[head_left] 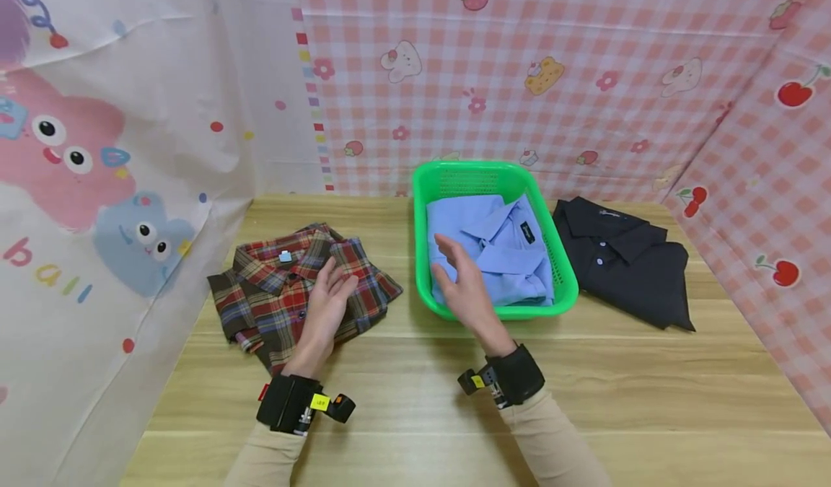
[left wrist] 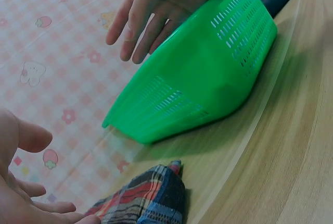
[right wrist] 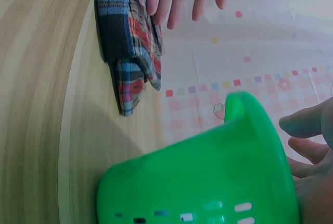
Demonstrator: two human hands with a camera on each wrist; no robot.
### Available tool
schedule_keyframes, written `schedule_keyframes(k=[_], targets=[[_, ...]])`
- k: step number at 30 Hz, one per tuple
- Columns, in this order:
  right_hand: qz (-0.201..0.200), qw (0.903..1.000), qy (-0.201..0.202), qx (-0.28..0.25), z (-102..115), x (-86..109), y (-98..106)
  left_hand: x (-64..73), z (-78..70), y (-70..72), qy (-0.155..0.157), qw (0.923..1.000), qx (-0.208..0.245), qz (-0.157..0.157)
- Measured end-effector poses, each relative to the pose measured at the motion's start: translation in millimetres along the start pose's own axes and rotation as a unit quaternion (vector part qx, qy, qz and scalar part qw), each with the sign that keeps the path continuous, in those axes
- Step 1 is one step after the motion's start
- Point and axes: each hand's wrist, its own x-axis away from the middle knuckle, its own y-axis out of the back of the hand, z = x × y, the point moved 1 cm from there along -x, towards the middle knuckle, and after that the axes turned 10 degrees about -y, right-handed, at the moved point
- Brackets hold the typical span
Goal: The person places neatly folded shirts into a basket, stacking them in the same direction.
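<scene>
A folded plaid shirt (head_left: 260, 292) in red, brown and blue lies on the left of the table. Over its right part hovers my left hand (head_left: 327, 306), fingers loosely extended and holding nothing. My right hand (head_left: 469, 292) is above the front left part of a green plastic basket (head_left: 568, 296), its fingers relaxed and nothing in them. Inside the basket lies a folded light blue shirt (head_left: 457, 216) with its collar up and a dark label. In the left wrist view, my right hand (left wrist: 161, 5) appears above the basket rim, partly hidden behind it.
A folded black shirt (head_left: 623, 270) with pale buttons lies right of the basket, close against it. Wood-grain table (head_left: 402, 415) runs underneath. Printed cloth walls (head_left: 493, 76) enclose the back and both sides.
</scene>
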Motion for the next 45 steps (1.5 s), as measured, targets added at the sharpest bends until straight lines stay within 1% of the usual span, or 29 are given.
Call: schedule_keyframes(k=[12, 17, 21, 27, 34, 38, 45], targets=[[0.006, 1.0000, -0.005, -0.001, 9.3, -0.6, -13.5, 6.0, 0.1, 15.9, 0.012, 0.9996, -0.007, -0.024], [0.012, 0.9999, -0.001, -0.004, 11.4, -0.5, -19.1, 9.7, 1.2, 24.4, 0.022, 0.9991, -0.004, -0.035], [0.016, 0.9998, -0.003, -0.009, 14.0, -0.7, -24.6, 12.8, 1.5, 30.0, 0.025, 0.9991, -0.004, -0.035], [0.022, 0.9997, -0.007, -0.010, 18.3, -1.5, -31.1, 15.2, 0.5, 37.3, 0.019, 0.9992, 0.004, -0.034], [0.026, 0.9996, -0.007, -0.010, 20.2, -1.9, -35.6, 15.9, 3.6, 44.5, 0.032, 0.9986, -0.002, -0.041], [0.029, 0.9995, 0.000, -0.008, 23.1, -1.6, -41.0, 17.1, 5.0, 48.8, 0.034, 0.9984, 0.003, -0.045], [0.054, 0.9982, 0.027, -0.004, 29.4, -1.9, -57.1, 21.4, 4.3, 57.2, 0.033, 0.9979, 0.006, -0.056]])
